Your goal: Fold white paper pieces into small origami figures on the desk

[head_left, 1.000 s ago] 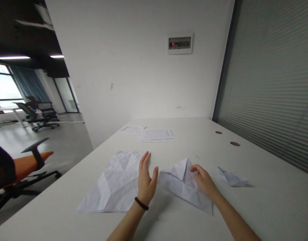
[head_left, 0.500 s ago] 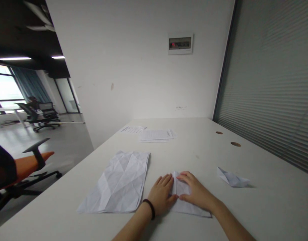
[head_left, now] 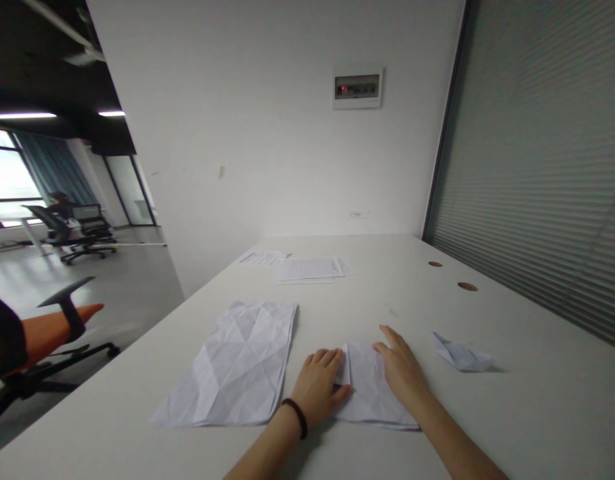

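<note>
While both hands rest on it, the folded sheet of paper (head_left: 370, 393) lies flat at the near edge of the white table (head_left: 367, 300), directly ahead. The left hand (head_left: 317, 390), wearing a black wristband (head_left: 297, 419), sits half-open with its fingers gently curled over the sheet's left side, pressing down rather than pinching. The right hand (head_left: 402, 370) is wider open, its fingers spread and pointing toward 11 o'clock, with its edge against the sheet's right side; it grips nothing. At 9 o'clock from the left hand, a large creased sheet (head_left: 232, 367) lies just beside it. At 3 o'clock from the right hand, a small paper boat (head_left: 462, 355) sits well apart. Farther off, at 12 o'clock, printed papers (head_left: 310, 269) lie on the table, below a wall-mounted electrical panel (head_left: 357, 88). Away at 9 o'clock stands an orange office chair (head_left: 52, 327).
</note>
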The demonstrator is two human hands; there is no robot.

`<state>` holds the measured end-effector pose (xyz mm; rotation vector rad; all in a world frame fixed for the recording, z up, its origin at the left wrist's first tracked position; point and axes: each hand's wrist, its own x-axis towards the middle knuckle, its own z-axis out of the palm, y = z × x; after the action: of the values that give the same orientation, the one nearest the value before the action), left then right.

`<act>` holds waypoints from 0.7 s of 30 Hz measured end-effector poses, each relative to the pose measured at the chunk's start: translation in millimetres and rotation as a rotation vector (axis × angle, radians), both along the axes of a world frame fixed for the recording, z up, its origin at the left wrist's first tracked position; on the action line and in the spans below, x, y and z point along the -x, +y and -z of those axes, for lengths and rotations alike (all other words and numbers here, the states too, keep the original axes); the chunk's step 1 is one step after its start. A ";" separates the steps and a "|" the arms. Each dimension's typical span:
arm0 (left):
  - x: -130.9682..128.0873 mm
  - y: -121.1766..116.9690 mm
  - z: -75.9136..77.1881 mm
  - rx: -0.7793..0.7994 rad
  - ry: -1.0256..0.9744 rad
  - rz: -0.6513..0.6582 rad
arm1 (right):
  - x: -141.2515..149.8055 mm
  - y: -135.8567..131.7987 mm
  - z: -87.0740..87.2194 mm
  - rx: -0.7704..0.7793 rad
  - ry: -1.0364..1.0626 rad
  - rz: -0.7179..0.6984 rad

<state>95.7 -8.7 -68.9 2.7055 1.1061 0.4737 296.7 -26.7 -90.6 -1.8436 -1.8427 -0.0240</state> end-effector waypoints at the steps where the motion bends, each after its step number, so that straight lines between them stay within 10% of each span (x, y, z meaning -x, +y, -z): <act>1: 0.1 -0.2 -1.6 -0.008 -0.006 -0.003 | 2.6 -0.7 0.9 0.039 0.005 -0.066; 13: 20.2 28.6 -1.5 -0.149 -0.107 -0.317 | 12.4 -6.2 -5.8 0.324 -0.018 -0.281; 21: 25.6 20.5 -8.4 0.073 0.079 0.074 | 11.6 -6.4 -7.3 0.311 0.034 -0.277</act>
<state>70.1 11.8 -60.5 2.7114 1.0168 0.3106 285.2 -33.0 -83.3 -1.7495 -2.1579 0.4110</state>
